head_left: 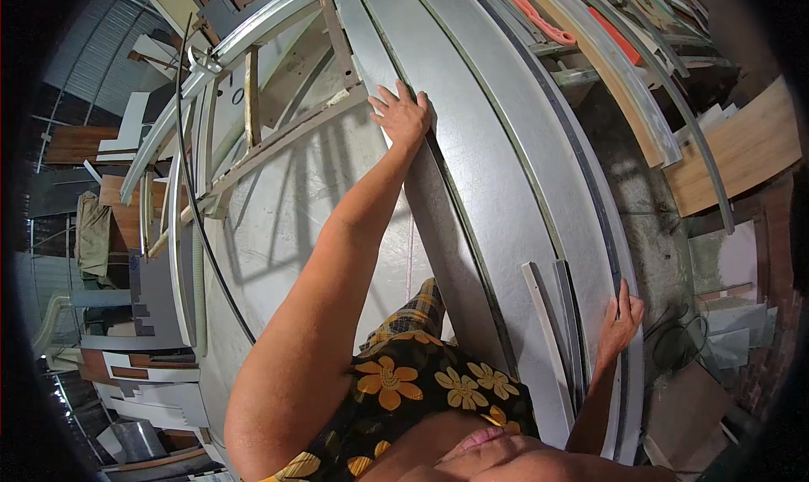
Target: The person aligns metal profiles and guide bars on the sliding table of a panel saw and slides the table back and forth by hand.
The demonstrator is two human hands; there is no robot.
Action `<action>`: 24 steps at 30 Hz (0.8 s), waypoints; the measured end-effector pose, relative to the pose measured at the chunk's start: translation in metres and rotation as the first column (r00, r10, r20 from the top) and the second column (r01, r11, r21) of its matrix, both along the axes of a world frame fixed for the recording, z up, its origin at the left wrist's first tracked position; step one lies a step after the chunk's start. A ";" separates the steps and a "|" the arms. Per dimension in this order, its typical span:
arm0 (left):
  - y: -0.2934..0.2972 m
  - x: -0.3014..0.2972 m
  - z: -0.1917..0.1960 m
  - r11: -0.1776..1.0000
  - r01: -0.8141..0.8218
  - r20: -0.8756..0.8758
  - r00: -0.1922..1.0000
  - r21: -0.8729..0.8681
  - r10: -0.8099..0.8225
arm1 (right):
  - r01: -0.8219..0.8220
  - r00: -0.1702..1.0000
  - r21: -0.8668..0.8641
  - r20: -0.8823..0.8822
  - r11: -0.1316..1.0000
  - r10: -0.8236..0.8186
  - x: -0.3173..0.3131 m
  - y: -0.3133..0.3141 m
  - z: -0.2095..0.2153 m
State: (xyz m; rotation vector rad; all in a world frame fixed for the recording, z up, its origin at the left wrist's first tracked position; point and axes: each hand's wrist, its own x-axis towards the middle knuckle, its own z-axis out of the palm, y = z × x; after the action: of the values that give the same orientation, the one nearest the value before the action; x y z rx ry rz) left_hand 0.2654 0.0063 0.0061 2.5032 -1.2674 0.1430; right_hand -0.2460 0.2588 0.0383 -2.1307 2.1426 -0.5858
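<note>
A long silver-grey panel [493, 187] with dark lengthwise grooves stretches away in front of me. My left hand [403, 118] lies on its left edge, fingers spread, palm down and holding nothing. On the right side of the panel a long dark strip [575, 157] runs along near the edge. My right hand [622, 320] touches the panel by the near end of that strip, its fingers stretched out and slightly bent; I see nothing held in it. Between my hands, near my body, lie a pale narrow strip [546, 339] and a darker grey strip [570, 322].
A metal frame [253, 99] stands to the left, with a black cable [195, 204] hanging past it. Long profiles [619, 86], a red-orange strap [533, 12] and a wooden board [742, 149] are at the right. Stacked boards [147, 368] line the left side.
</note>
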 end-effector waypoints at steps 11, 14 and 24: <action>-0.007 0.009 0.005 1.000 -0.002 -0.013 1.000 0.021 0.002 | 0.006 0.999 0.027 0.045 1.000 -0.007 0.014 -0.018 0.004; -0.010 0.010 0.006 1.000 0.000 -0.019 1.000 0.025 0.001 | -0.005 0.999 0.002 0.045 1.000 0.005 0.017 -0.024 0.001; -0.023 0.026 0.000 1.000 -0.009 0.058 0.998 0.009 0.008 | -0.041 0.998 -0.014 0.047 0.999 0.042 0.032 -0.040 0.005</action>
State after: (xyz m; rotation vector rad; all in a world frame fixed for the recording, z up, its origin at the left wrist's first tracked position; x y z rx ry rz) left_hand 0.2911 -0.0166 0.0060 2.5293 -1.2825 0.2139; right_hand -0.2142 0.2191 0.0437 -2.1401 2.0705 -0.6423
